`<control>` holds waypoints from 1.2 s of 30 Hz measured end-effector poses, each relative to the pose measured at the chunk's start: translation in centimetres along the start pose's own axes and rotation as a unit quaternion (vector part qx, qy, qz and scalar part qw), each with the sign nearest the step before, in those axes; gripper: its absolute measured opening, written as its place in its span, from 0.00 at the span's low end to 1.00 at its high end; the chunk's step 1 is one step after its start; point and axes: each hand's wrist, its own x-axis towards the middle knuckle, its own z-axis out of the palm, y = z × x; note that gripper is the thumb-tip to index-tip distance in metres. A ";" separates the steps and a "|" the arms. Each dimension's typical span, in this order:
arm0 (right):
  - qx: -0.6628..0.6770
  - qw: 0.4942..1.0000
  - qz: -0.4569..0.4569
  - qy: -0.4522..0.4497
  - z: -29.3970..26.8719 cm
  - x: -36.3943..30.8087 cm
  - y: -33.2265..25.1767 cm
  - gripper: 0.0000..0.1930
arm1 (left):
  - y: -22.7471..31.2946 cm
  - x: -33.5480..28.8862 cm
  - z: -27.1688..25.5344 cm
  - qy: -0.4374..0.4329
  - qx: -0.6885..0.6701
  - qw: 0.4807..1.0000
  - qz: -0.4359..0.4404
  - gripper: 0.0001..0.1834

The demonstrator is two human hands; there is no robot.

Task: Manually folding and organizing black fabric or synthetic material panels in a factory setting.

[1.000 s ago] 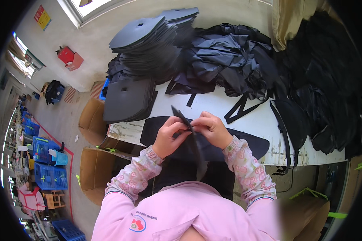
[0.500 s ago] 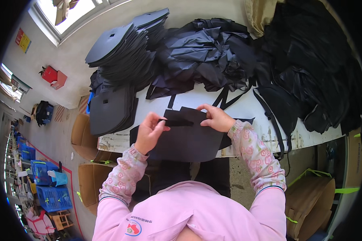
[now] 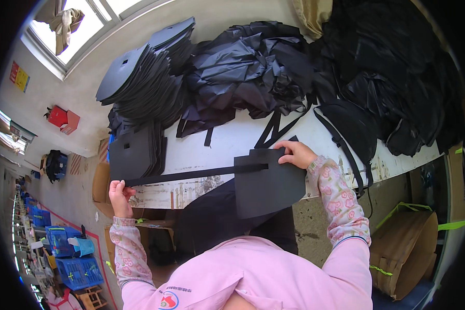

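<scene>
My left hand (image 3: 121, 198) is closed on the end of a long black webbing strap (image 3: 191, 176). Taut and nearly level, the strap runs right to the slot of a black foam panel (image 3: 269, 192) with a rounded lower edge. With thumb and fingers, my right hand (image 3: 297, 154) pinches this panel at its upper right edge. Dark fabric (image 3: 204, 204) hangs over the table's front edge beneath the panel and strap. Whatever part of the strap lies behind the panel is hidden.
Stacked slotted foam panels (image 3: 139, 77) stand at the back left of the white table (image 3: 186, 155). Behind it lies crumpled black fabric (image 3: 248, 64), with black bags (image 3: 356, 129) on the right. Cardboard boxes (image 3: 405, 253) sit below; blue crates (image 3: 80, 273) are on the floor at left.
My left hand has moved far left and down, drawing the strap out to a long straight length. The panel and my right hand have shifted slightly right, and the view has shifted too.
</scene>
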 end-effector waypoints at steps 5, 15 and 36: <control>-0.026 0.997 -0.062 0.037 0.1 -1.5 -1.2 0.24 | 0.7 -1.2 6.4 -0.079 0.506 0.786 0.345 0.26; -0.207 0.922 -0.303 0.122 -0.7 -3.3 -8.9 0.20 | -2.0 -4.8 29.2 -0.658 0.292 0.693 -0.040 0.27; -0.280 0.878 -0.343 0.183 -0.8 -5.1 -10.2 0.20 | -3.2 -7.7 29.4 -0.633 0.099 0.748 -0.173 0.25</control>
